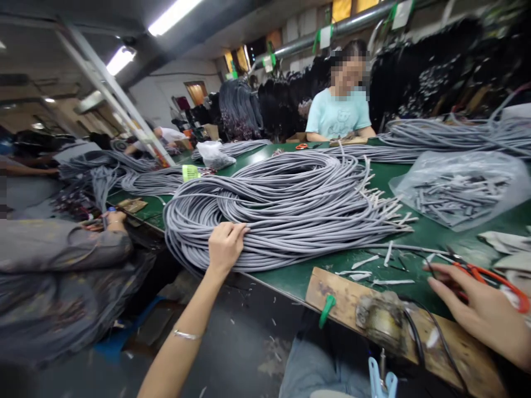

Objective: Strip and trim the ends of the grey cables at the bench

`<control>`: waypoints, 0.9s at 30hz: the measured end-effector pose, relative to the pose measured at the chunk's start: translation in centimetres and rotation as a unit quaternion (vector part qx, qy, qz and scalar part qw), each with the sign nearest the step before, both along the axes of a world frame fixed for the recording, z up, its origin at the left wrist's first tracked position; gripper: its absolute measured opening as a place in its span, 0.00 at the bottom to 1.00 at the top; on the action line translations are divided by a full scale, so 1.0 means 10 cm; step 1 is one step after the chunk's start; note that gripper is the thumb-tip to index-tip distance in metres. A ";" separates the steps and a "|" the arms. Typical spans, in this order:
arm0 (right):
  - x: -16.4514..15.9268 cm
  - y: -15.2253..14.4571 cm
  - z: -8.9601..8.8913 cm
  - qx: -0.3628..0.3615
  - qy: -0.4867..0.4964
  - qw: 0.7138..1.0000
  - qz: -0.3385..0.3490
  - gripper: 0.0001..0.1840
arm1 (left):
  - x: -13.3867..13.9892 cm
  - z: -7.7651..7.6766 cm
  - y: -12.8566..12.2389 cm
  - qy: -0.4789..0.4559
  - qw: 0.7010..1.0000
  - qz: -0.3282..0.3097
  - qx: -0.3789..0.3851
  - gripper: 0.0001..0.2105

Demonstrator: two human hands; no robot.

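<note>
My left hand [226,247] is closed, its fingertips pinching a grey cable at the near side of a large coiled bundle of grey cables [286,204]. The pale stripped ends of the bundle [394,213] point right. One cable runs out from it towards the right, its end close to the jaws of an orange-handled cutting tool [477,270]. My right hand [477,309] is beside this tool, its fingers apart and slightly bent; part of the handles is hidden behind it. Pale scraps of sheath [360,273] lie between the bundle and my right hand.
A wooden board [332,296] with a small metal device [384,320] and black wires sits at the near table edge. A plastic bag of grey offcuts [460,190] lies to the right. Across the green table [286,282] sits a co-worker [340,110]; another person's sleeve [62,243] is at left.
</note>
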State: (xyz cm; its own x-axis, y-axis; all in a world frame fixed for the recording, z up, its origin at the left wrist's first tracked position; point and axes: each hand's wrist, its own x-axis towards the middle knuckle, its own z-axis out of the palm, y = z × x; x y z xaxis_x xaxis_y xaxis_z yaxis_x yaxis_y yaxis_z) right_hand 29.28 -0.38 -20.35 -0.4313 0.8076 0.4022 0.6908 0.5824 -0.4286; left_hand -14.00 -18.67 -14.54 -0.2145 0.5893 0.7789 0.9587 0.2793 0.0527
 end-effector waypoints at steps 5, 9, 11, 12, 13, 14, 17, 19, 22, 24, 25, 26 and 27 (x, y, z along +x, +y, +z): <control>-0.06 -0.08 0.18 -0.159 0.091 0.981 0.070 0.06 | -0.15 0.36 -0.03 -0.007 0.981 0.079 0.177 0.13; -0.14 -0.10 0.29 -0.237 0.207 0.943 0.109 0.12 | 0.08 0.75 -0.01 -0.082 0.988 0.044 0.127 0.15; -0.22 -0.13 0.39 -0.260 0.259 0.924 0.111 0.13 | 0.42 0.82 0.08 -0.107 0.989 -0.106 -0.002 0.14; -0.26 -0.15 0.44 -0.272 0.284 0.912 0.114 0.13 | 0.63 0.81 0.15 -0.093 0.973 -0.206 -0.053 0.14; -0.31 -0.18 0.49 -0.288 0.310 0.898 0.123 0.14 | 0.85 0.78 0.25 -0.083 0.951 -0.282 -0.097 0.14; -0.35 -0.20 0.53 -0.309 0.335 0.880 0.134 0.15 | 1.08 0.73 0.35 -0.079 0.925 -0.339 -0.155 0.15; -0.45 -0.25 0.58 -0.331 0.390 0.848 0.138 0.18 | 1.70 0.53 0.70 -0.095 0.862 -0.423 -0.263 0.16; -0.47 -0.25 0.58 -0.288 0.386 0.870 0.105 0.16 | 2.01 0.40 0.90 -0.110 0.841 -0.454 -0.271 0.15; -0.40 -0.19 0.57 -0.209 0.385 0.898 0.039 0.16 | 2.27 0.22 1.12 -0.172 0.827 -0.479 -0.238 0.13; -0.33 -0.15 0.55 -0.181 0.420 0.889 -0.014 0.18 | 2.33 0.13 1.20 -0.219 0.826 -0.476 -0.210 0.10; -0.30 -0.14 0.54 -0.175 0.431 0.884 -0.036 0.19 | 2.33 0.10 1.22 -0.237 0.826 -0.470 -0.198 0.09; -0.27 -0.13 0.52 -0.178 0.429 0.884 -0.049 0.19 | 2.31 0.09 1.22 -0.250 0.826 -0.467 -0.194 0.08; -0.24 -0.13 0.51 -0.188 0.417 0.888 -0.053 0.19 | 2.28 0.08 1.21 -0.256 0.821 -0.470 -0.199 0.08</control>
State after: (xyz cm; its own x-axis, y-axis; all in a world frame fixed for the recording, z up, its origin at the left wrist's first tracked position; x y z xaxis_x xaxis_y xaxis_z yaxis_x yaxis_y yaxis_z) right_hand 26.84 -1.68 -15.26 -0.0238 0.9704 0.2402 0.0835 0.2414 -0.9668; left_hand 8.80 -6.62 -13.74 0.2408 0.8678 0.4347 0.6410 -0.4785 0.6001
